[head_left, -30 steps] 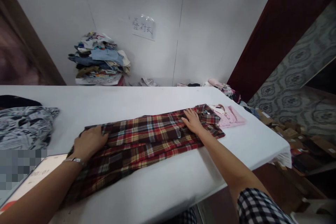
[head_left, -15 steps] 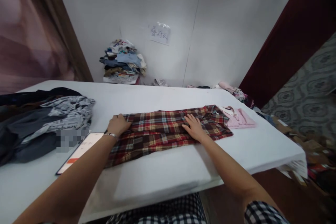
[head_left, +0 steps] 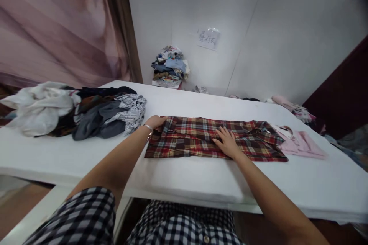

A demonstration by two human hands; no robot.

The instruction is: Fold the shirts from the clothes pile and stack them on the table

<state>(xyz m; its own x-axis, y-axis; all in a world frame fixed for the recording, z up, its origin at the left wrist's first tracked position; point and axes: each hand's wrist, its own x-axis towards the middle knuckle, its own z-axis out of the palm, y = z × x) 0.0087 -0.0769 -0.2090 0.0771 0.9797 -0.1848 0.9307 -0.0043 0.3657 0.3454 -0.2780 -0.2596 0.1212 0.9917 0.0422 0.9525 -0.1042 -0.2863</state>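
A brown, red and cream plaid shirt [head_left: 195, 143] lies lengthwise on the white-covered table, folded into a long strip with its collar to the right. At its far left corner, my left hand [head_left: 156, 121] has its fingers closed on the hem edge; the fingertips are partly hidden. My right hand [head_left: 228, 143] rests flat on the middle of the shirt, fingers spread. Just beyond the collar end, a folded pink garment [head_left: 304, 143] lies on the table, partly covered by the plaid shirt.
Crumpled dark and white clothes [head_left: 106, 116] are heaped on the left of the table [head_left: 198, 180]. A tall stack of folded clothes [head_left: 171, 67] stands at the back by the wall. More garments [head_left: 293, 109] lie at the far right edge. A handwritten sign [head_left: 209, 39] hangs on the wall.
The view has swung to the left, showing more of the heap there. My right hand has slid slightly toward the hem. The lit screen beside my left arm is no longer visible.
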